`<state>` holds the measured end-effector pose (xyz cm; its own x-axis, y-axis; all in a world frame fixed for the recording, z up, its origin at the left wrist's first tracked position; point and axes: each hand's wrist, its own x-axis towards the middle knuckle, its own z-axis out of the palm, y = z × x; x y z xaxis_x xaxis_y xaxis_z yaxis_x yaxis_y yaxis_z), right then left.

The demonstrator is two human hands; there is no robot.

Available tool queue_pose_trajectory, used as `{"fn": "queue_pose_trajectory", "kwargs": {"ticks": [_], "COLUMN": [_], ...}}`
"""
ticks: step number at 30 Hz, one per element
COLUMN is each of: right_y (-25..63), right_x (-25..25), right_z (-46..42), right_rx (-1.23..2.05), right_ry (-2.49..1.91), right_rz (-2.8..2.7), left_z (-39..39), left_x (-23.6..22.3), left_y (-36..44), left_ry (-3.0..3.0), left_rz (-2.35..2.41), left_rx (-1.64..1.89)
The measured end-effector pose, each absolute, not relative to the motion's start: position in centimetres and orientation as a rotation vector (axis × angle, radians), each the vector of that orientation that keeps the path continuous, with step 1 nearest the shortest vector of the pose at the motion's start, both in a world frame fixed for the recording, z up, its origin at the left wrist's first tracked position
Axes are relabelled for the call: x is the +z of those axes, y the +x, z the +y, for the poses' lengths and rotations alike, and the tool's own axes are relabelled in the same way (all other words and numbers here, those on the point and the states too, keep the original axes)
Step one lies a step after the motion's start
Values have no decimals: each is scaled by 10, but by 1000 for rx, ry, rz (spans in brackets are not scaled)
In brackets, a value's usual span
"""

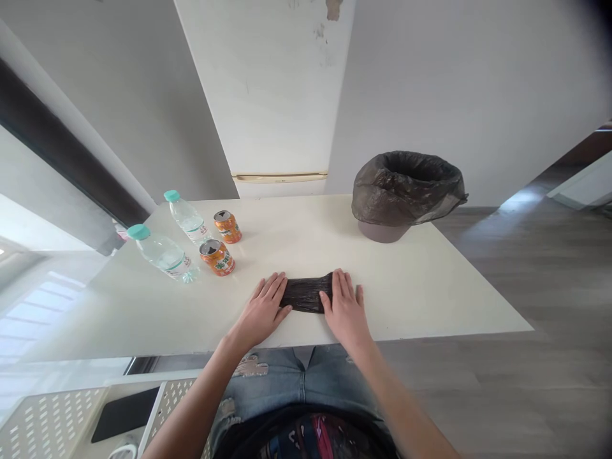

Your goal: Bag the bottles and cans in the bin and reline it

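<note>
folded black plastic (306, 295), one: by the middle of the worktop's (421, 296) near edge. left hand (261, 313) and right hand (347, 313): unclenched, laid flat, one at each end. handling, as judged: press evenly, keep ends straight, smooth creases outward.

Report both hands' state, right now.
Left hand: open, touching the left end of the black plastic.
Right hand: open, touching its right end.
</note>
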<state>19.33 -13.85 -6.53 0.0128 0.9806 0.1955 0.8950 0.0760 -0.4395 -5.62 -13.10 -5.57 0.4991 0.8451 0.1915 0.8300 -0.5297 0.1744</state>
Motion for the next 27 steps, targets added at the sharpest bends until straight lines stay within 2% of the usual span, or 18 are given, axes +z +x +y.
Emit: {"fn": "queue_pose_trajectory", "kwargs": {"ticks": [6,14,17,19,23,27], "right_y": [223,203,186,178,170,167], "right_x": [-47,-33,-24,-18,-21,-35], "right_z": [-152,-203,-210,-199,-154,-124], "right_rx": [327,1052,1440,1604,1543,1316], "right_ry": [-1764,-1549,-1297,-1076,-969,-1022], "right_rz": [-1562,-1271,-951,-692,-263,-205], "left_z": [-133,-129,-133,-135,-138,-137], "left_x": [-36,-28,-21,-21,-31,-42], "left_y": [-40,1,7,10,16,14], "left_ry": [2610,2549,2408,2448,2668,2733], "left_rz": [1572,1585,1524,1405,1307,1344], "left_rx": [428,466,679,698,506,434]}}
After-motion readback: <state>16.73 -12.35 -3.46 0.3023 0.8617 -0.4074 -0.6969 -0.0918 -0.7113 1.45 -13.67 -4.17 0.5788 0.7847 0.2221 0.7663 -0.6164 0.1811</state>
